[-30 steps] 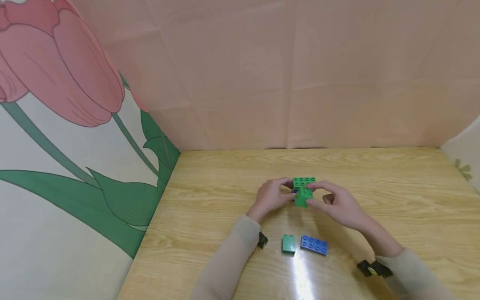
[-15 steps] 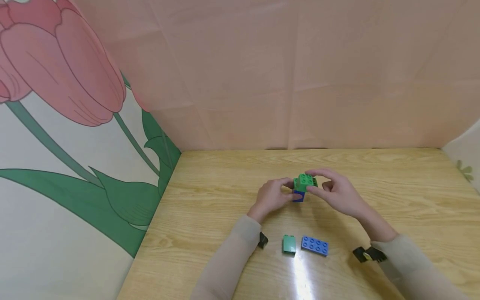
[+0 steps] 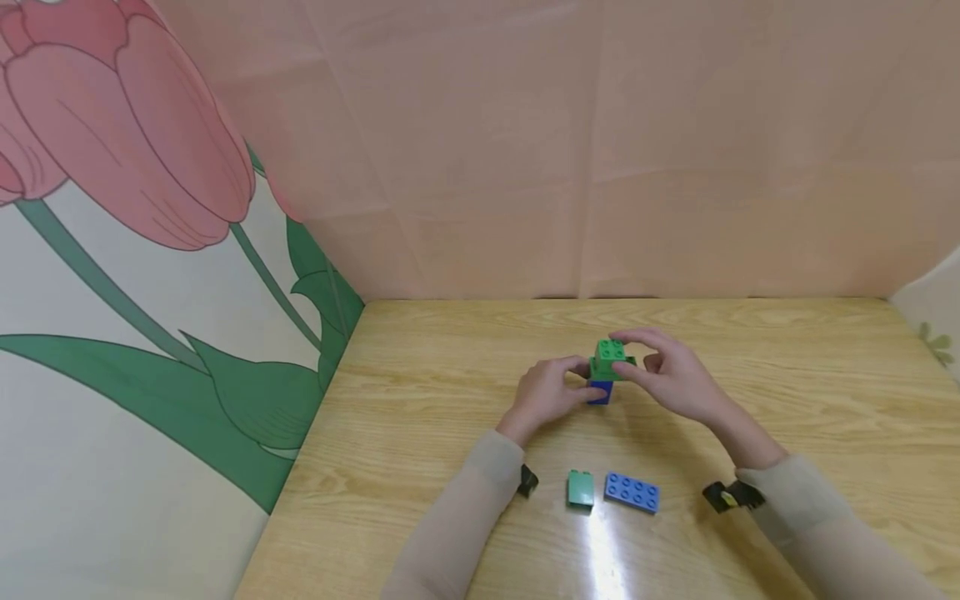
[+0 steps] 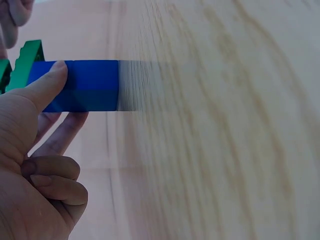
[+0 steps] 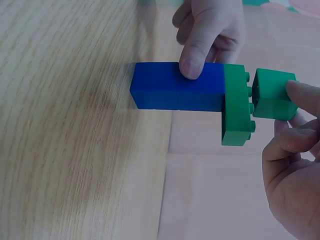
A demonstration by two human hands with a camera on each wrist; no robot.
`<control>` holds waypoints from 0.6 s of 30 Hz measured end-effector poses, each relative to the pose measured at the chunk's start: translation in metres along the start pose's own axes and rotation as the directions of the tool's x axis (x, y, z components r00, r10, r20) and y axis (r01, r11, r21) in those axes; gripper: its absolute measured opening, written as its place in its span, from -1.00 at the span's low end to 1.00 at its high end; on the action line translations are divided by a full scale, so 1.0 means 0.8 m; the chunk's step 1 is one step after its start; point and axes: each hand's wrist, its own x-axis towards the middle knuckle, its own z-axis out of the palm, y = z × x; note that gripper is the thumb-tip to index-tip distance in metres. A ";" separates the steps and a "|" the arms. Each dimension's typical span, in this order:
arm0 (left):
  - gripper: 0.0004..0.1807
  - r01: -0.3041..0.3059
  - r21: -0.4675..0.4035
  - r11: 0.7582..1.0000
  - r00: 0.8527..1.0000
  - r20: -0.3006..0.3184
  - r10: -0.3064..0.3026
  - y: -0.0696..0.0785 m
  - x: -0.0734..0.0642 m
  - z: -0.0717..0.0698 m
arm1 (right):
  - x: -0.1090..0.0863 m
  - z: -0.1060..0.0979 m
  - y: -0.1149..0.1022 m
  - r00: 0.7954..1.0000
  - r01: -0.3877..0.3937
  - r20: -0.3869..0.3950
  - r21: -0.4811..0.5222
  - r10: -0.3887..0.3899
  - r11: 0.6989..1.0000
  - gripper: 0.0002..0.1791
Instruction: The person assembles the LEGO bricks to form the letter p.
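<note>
Two blue bricks [image 5: 157,86] stand stacked on the wooden table, and a long green brick [image 5: 235,110] caps them, overhanging one side. My left hand [image 3: 546,392] pinches this stack, its thumb pressed on the upper blue brick, as the left wrist view shows. Between the thumb and fingers of my right hand [image 3: 678,379] is a small green brick [image 3: 611,355], held studs up over the long one. In the right wrist view its underside sits right at the long brick's studs, slightly tilted, with a thin gap showing.
Nearer to me on the table [image 3: 420,400] lie a dark green brick [image 3: 581,490] and a flat blue brick [image 3: 632,492], side by side. A pink backdrop [image 3: 487,167] rises behind the table's far edge, and a tulip-print sheet [image 3: 135,292] borders the left.
My right hand has lifted the small green brick up and away from me, from in front of the stack to above the long green brick. My left hand has kept its grip in place.
</note>
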 end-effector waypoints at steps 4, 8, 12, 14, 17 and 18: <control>-0.56 0.005 0.004 1.000 1.000 0.005 -0.005 0.002 0.000 0.000 | 0.003 0.000 0.002 1.000 -0.001 0.004 -0.013 0.001 1.000 -0.54; -0.55 0.005 0.007 1.000 1.000 0.007 -0.005 0.003 0.000 0.000 | 0.004 0.001 0.004 1.000 -0.010 0.014 -0.005 0.010 1.000 -0.54; -0.55 0.007 0.005 1.000 1.000 0.007 -0.007 0.003 0.000 0.000 | 0.005 0.002 0.007 0.999 -0.042 0.030 0.031 0.041 0.999 -0.53; -0.55 0.008 0.007 1.000 1.000 0.006 -0.008 0.003 -0.001 0.000 | 0.006 0.002 0.010 0.997 -0.060 0.040 0.048 0.058 0.997 -0.52; -0.54 0.011 0.006 1.000 1.000 0.006 -0.011 0.002 -0.001 0.000 | 0.006 0.003 0.013 0.996 -0.076 0.050 0.061 0.073 0.995 -0.51; -0.54 0.011 0.007 1.000 1.000 0.007 -0.011 0.002 -0.001 0.000 | 0.007 0.003 0.014 0.996 -0.079 0.050 0.069 0.076 0.994 -0.51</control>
